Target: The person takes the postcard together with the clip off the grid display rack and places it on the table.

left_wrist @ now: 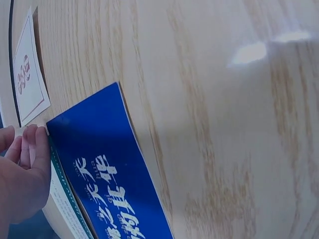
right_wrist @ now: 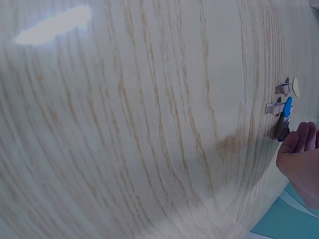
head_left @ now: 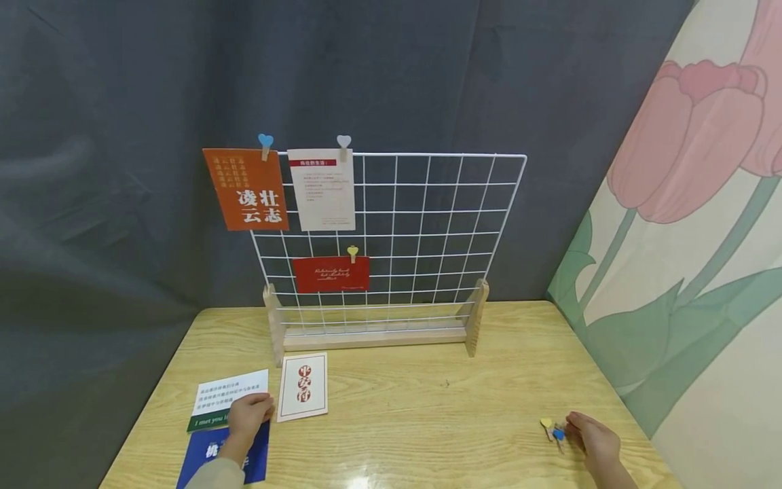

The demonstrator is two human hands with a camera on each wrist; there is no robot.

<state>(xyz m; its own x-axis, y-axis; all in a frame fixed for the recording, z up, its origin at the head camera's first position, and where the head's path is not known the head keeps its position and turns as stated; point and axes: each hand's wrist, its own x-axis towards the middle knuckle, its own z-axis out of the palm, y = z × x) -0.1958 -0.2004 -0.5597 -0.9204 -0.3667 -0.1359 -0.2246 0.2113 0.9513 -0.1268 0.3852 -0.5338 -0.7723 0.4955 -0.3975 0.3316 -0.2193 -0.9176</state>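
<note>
Plainly, both hands are down at the table (head_left: 397,407), well apart. The left hand (head_left: 246,415) is over the right edge of the green card (head_left: 214,397), a white sheet with a green band, its thumb and fingers bent toward one another there; I cannot tell whether they pinch the card or merely touch it. That card lies flat at the table's left, with the blue card (head_left: 201,455) just beside it on the near side, partly under the forearm. The seal card (head_left: 302,387), white with red characters, lies just to the right of the hand.

The right hand (head_left: 595,441) rests at the table's right, its fingers bent beside a small group of clips: a yellow clip (head_left: 546,423), a blue clip (head_left: 559,435) and, in the right wrist view, a dark clip (right_wrist: 282,128) right against the fingertips. Whether the fingers grasp that last one is hard to make out.

Behind, a white wire rack (head_left: 373,338) stands upright on wooden feet. On it hang an orange card (head_left: 244,190) under a blue heart (head_left: 265,140), a text card (head_left: 324,204) under a white heart (head_left: 344,141), and, lower down, a red card (head_left: 330,275) under a yellow heart (head_left: 352,250).
</note>
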